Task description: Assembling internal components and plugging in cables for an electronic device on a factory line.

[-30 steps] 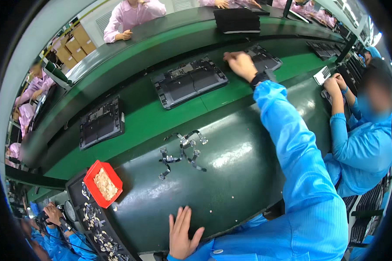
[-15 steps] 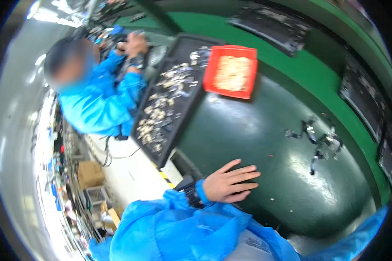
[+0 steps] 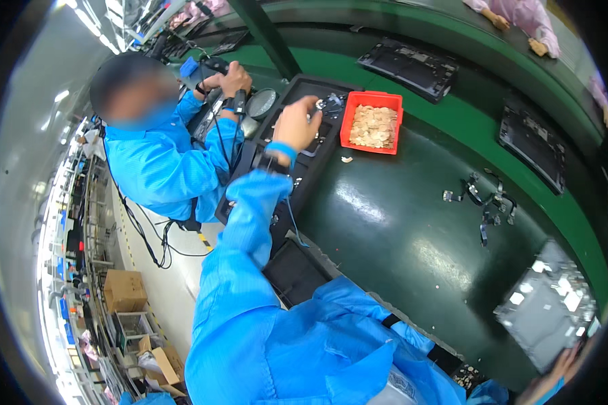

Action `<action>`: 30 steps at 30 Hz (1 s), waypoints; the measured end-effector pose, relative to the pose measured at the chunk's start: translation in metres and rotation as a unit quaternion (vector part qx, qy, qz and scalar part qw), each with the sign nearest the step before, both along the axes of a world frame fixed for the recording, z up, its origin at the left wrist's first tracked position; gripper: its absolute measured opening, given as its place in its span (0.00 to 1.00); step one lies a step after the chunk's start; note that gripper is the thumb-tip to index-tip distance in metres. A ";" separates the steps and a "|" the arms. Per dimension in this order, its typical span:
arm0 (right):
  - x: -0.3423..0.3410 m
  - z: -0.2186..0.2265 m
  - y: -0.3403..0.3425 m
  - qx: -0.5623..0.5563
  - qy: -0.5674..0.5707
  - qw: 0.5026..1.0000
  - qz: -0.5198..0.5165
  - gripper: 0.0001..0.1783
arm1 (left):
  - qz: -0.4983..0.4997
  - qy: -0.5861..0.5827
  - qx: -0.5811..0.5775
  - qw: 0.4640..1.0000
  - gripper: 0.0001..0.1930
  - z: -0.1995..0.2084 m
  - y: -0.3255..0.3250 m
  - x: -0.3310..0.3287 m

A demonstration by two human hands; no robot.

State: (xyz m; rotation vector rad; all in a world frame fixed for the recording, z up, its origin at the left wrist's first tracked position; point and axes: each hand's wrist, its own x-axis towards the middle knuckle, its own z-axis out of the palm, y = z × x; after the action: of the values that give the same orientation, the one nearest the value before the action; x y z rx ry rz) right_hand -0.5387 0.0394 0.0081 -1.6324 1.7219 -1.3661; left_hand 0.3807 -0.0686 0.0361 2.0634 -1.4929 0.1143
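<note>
My left hand (image 3: 296, 126) reaches over a black compartmented tray (image 3: 296, 214), its thumb apart from the curved fingers. Small silver parts (image 3: 331, 103) lie by its fingertips in the tray. A thin blue cord (image 3: 294, 226) hangs from that wrist. At the lower right, my right hand (image 3: 562, 370), slightly blurred, grips the near edge of a flat grey laptop chassis (image 3: 537, 317) with bright patches. Beside the tray stands a red bin (image 3: 400, 128) full of small flat beige pieces (image 3: 373, 126).
Several dark ribbon cables (image 3: 488, 200) lie on the green table (image 3: 385, 202). Black laptop chassis (image 3: 409, 67) rest along the far green strip. A co-worker in blue (image 3: 165, 155) works at the left; people in pink (image 3: 520, 23) are across. A green post (image 3: 267, 37) rises behind the tray.
My left hand has moved from above the table up and left to the tray. My right hand and the grey laptop chassis have come into view at the lower right.
</note>
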 end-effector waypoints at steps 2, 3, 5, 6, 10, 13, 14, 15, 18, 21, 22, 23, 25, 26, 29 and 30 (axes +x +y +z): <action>0.087 -0.042 0.036 0.092 -0.118 0.987 -0.063 0.31 | 0.055 -0.056 0.049 0.996 0.22 -0.012 -0.041 0.029; 0.174 -0.009 0.049 0.068 -0.101 0.987 -0.103 0.30 | 0.062 -0.072 0.069 0.993 0.23 -0.035 -0.050 0.047; 0.202 -0.025 0.069 0.111 -0.280 0.951 -0.068 0.29 | 0.057 -0.038 0.122 0.990 0.17 -0.036 -0.053 0.059; 0.225 -0.028 0.075 0.113 -0.301 0.944 -0.066 0.28 | 0.058 0.013 0.101 0.993 0.16 -0.035 -0.052 0.062; 0.258 -0.050 0.076 0.143 -0.228 0.958 -0.102 0.29 | 0.015 0.214 0.020 0.977 0.12 -0.023 -0.039 0.061; 0.293 0.001 0.071 0.158 -0.038 0.982 -0.099 0.28 | 0.001 0.130 -0.028 0.991 0.12 -0.027 -0.048 0.046; 0.295 0.014 0.068 0.144 0.025 0.987 -0.065 0.26 | 0.001 0.233 -0.070 0.970 0.11 -0.025 -0.046 0.043; 0.274 -0.004 0.061 0.093 0.041 0.995 0.002 0.24 | 0.023 0.150 -0.138 0.979 0.09 -0.025 -0.043 0.058; 0.249 -0.004 0.048 0.015 0.118 0.991 -0.060 0.22 | -0.009 0.179 -0.164 0.970 0.07 0.034 -0.026 0.009; 0.301 0.057 0.032 0.016 0.093 0.995 -0.031 0.23 | -0.101 0.143 -0.230 0.957 0.07 0.071 -0.011 -0.032; 0.284 0.040 0.022 0.046 0.028 0.998 -0.028 0.22 | -0.129 0.189 -0.202 0.952 0.09 0.084 0.000 -0.050; 0.318 0.047 0.010 0.045 0.042 0.998 0.004 0.18 | -0.149 0.217 -0.173 0.949 0.10 0.091 0.018 -0.064; 0.380 0.061 0.011 0.095 -0.044 0.993 0.052 0.13 | -0.220 0.313 -0.136 0.914 0.11 0.085 0.029 -0.114; 0.402 0.066 0.013 0.118 -0.101 0.980 0.126 0.12 | -0.240 0.327 -0.125 0.906 0.11 0.083 0.036 -0.138; 0.456 0.077 0.004 0.105 -0.074 0.962 0.239 0.09 | -0.262 0.405 -0.083 0.872 0.10 0.064 0.040 -0.183; 0.460 0.077 0.004 0.119 -0.084 0.960 0.239 0.08 | -0.248 0.458 -0.049 0.852 0.10 0.056 0.039 -0.194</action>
State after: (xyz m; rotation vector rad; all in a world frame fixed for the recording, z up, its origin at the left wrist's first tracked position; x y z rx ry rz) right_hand -0.0791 0.0432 0.0850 -1.6040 1.2315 -0.9901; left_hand 0.1863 -0.0298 0.0918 1.2439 -1.2603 -0.8577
